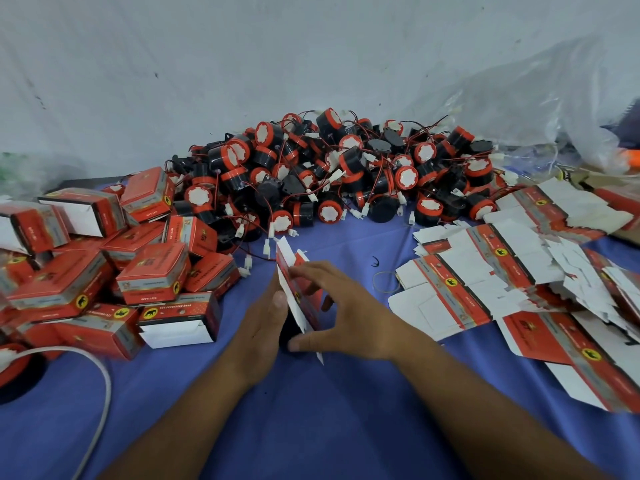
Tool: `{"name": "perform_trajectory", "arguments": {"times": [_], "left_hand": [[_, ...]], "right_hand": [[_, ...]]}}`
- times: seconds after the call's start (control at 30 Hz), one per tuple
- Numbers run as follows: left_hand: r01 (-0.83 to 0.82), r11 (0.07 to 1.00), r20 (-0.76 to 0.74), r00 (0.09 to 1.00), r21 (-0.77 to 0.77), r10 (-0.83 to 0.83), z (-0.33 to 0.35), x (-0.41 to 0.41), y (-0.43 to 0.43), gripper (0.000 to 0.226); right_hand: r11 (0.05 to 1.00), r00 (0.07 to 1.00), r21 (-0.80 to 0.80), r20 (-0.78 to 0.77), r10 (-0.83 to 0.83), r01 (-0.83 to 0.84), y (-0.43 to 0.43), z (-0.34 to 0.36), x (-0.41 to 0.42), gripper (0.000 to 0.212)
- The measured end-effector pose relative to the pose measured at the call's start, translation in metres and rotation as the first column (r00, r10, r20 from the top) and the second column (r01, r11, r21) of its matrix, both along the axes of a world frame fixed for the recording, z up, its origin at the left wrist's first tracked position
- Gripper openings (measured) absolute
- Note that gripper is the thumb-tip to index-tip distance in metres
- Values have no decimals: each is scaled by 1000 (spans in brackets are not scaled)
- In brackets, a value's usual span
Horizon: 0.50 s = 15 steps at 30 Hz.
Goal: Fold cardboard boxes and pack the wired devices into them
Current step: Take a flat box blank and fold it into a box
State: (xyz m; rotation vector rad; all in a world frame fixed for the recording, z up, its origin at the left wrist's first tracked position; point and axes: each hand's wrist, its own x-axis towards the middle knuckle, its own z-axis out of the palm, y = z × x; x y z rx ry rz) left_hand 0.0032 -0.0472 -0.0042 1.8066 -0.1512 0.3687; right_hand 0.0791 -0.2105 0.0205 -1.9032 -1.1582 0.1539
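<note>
Box (298,306), edge-up at frame centre, long axis up-frame, is clasped between left hand (263,323) and right hand (346,317), fingers curled round it.

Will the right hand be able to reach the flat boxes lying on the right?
Probably yes. The flat boxes lie on the blue cloth beside the right hand, with only a rubber band between. But it grips a half-folded box now.

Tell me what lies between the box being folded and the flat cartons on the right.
Head view: a rubber band and a small black curved scrap, on otherwise bare blue cloth.
</note>
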Motion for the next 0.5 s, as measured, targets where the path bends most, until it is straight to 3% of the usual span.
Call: {"name": "perform_trajectory", "arguments": {"times": [0.1,0.2,0.27,0.37,0.5], "left_hand": [[6,999,-30,1000,54,-4,3,-2,1,79],[-41,997,5,999,71,40,6,-4,1,60],[-94,994,28,995,59,92,8,-4,2,62],[-180,984,7,984,12,180,9,-5,1,37],[-156,987,41,987,-26,157,6,-2,3,54]], "right_hand": [[999,1000,33,-6,0,0,-1,0,1,92],[999,998,32,-58,17,-15,-5,1,2,86],[999,992,49,-129,11,-4,-7,2,3,74],[984,980,155,-189,-59,89,-7,8,2,52],[974,989,191,52,-135,123,-3,8,-4,47]]}}
